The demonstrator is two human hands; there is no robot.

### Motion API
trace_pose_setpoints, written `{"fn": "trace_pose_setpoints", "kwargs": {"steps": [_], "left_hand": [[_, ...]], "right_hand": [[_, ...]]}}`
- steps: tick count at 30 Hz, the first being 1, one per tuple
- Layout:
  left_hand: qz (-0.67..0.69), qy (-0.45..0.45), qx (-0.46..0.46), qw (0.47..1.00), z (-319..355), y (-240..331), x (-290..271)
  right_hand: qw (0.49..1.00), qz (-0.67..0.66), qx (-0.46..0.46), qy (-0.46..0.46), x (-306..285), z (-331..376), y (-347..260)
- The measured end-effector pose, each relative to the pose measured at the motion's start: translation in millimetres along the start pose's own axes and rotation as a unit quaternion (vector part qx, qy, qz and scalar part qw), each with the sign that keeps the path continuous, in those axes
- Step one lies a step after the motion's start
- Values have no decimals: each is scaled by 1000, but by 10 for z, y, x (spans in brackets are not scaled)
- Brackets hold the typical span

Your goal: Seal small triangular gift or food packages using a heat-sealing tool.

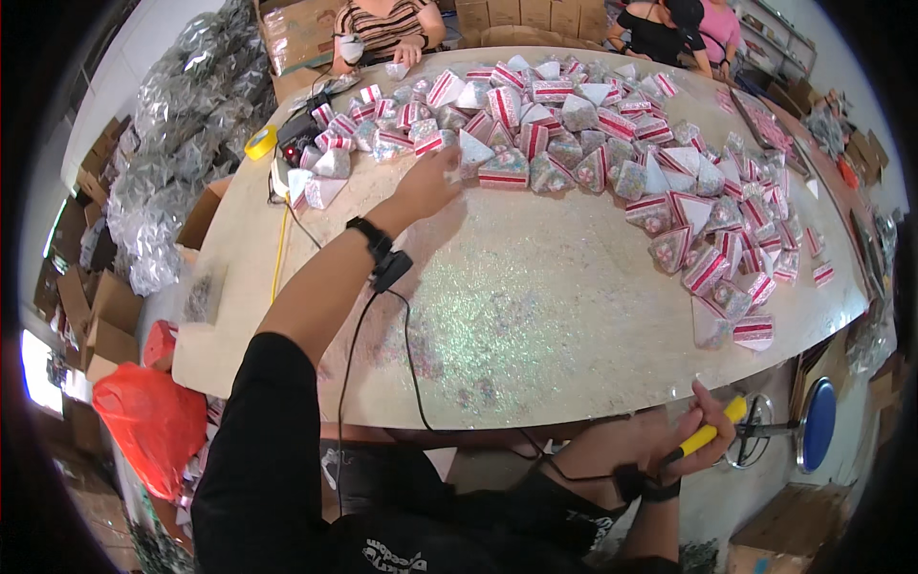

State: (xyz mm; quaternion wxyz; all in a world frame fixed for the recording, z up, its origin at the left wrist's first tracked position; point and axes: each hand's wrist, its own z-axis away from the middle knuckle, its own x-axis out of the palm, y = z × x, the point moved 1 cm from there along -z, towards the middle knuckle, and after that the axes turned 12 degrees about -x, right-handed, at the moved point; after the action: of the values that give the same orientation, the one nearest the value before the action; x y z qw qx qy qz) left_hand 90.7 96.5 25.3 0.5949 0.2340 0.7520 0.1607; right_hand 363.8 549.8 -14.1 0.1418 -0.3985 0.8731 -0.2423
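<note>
My left hand point(432, 184) reaches across the table to the near edge of a pile of wedge-shaped, cake-slice-like pieces. Its fingers are bent and closed against a wedge with a white triangular face point(475, 148); the fingertips are partly hidden. Beside it lies a glittery wedge with a red-and-white striped side point(504, 169). My right hand point(700, 435) is low at the table's front edge, wrapped around a tool with a yellow handle point(699, 440). The tool's working end cannot be made out.
Loose glitter point(497, 330) covers the middle of the pale table point(253, 354). Yellow tape point(260, 143) lies at the left rim. A thin black cable point(411, 359) hangs from my left wrist. A red plastic bag point(153, 426) and a blue stool point(816, 426) flank the table. Other people sit opposite.
</note>
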Motion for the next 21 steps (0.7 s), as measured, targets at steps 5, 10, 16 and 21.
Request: {"fn": "trace_pose_setpoints", "kwargs": {"steps": [5, 10, 16, 21], "left_hand": [[-137, 97, -8, 986, -131, 194, 231], [-155, 16, -75, 985, -298, 278, 208], [-65, 75, -106, 989, -109, 391, -196], [577, -175, -214, 769, 876, 543, -614]], "right_hand": [[979, -116, -165, 30, 657, -673, -436], [972, -149, -175, 51, 1129, -1007, -868], [963, -257, -12, 77, 1112, -836, -729], [957, -290, 29, -13, 1259, -556, -589]]}}
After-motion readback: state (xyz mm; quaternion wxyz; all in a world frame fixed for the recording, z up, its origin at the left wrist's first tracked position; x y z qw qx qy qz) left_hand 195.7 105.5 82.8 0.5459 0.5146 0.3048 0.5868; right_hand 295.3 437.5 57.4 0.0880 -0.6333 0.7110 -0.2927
